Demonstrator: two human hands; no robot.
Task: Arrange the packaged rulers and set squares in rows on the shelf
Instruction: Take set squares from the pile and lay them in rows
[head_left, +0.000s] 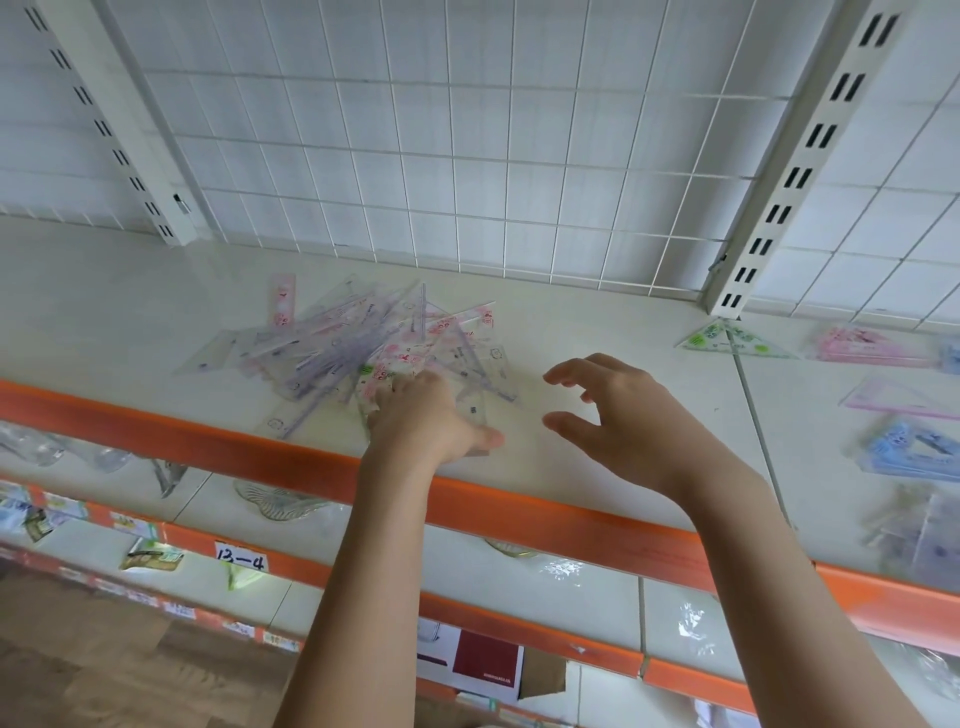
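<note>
Two bare forearms reach up from the bottom edge toward a white shelf (597, 332) edged with an orange strip (291, 457). At centre, the left hand (426, 415) rests on the near edge of a jumbled pile of packaged rulers and set squares (353, 343), its fingers tucked into clear wrappers; whether they pinch one cannot be told. Just right of it, the right hand (618, 415) hovers above bare shelf, fingers loosely curved, holding nothing. Well apart at far right lie four separate packs: one green set square (727, 340), two pink packs (872, 345) and one blue pack (904, 449). Behind stands a white wire grid (467, 156) between two slotted uprights (810, 156). Below run two lower shelves (519, 571) holding clear-wrapped goods.
</note>
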